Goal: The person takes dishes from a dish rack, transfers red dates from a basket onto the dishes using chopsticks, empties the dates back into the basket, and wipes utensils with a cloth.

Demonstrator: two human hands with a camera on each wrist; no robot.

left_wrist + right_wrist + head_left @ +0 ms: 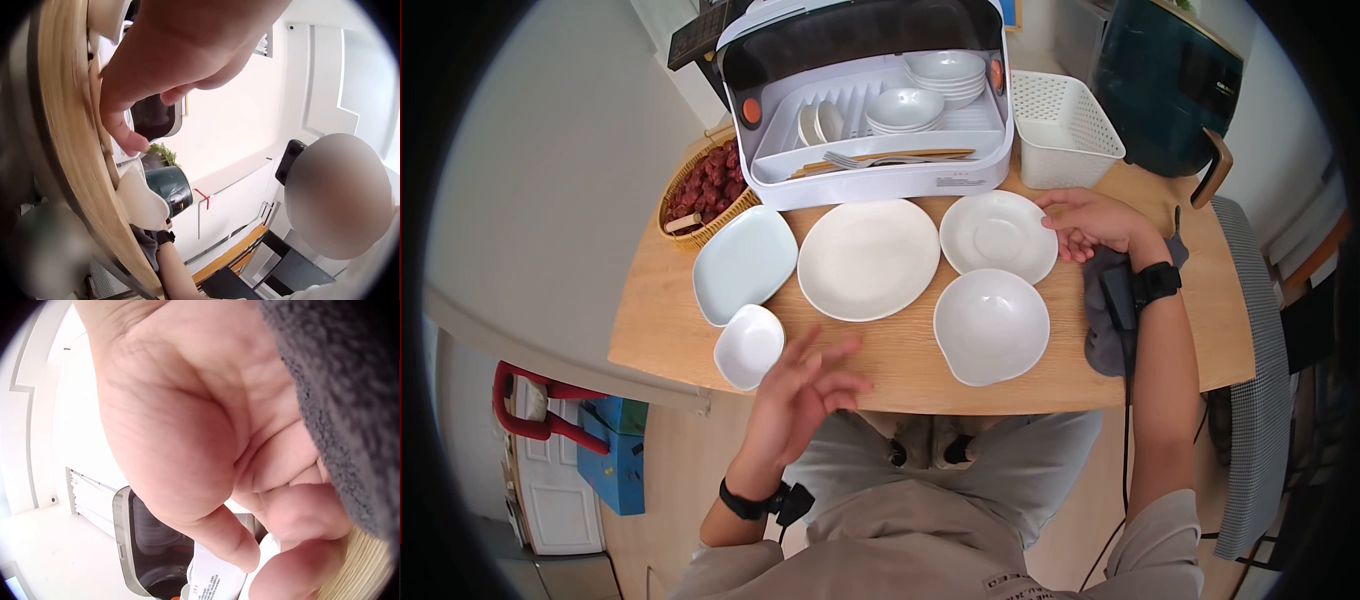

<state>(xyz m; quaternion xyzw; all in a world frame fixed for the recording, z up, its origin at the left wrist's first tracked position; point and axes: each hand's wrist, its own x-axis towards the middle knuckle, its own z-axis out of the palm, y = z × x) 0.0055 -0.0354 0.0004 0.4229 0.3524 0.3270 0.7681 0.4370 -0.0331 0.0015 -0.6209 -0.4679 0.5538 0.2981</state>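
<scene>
My right hand [1100,222] is at the right rim of a round white plate [990,240], pinching its edge between thumb and curled fingers; in the right wrist view the fingers [300,569] hide part of that edge. Over the table's front edge, my left hand [805,390] is held with fingers spread and nothing in them. Just left of it sits a small white bowl [748,345]. A white bowl with a pouring lip [990,325] stands in front of the round plate. Between the hands lies a large white plate [868,260], and a pale blue squarish plate [745,262] is to its left.
Behind the plates stands an open white dish box [870,185] holding stacked bowls, chopsticks and a fork. A basket of red dates [710,190] is at left, a white perforated basket [1065,130] at right, beside a dark green appliance [1170,90]. A grey cloth [1105,340] lies under the right forearm.
</scene>
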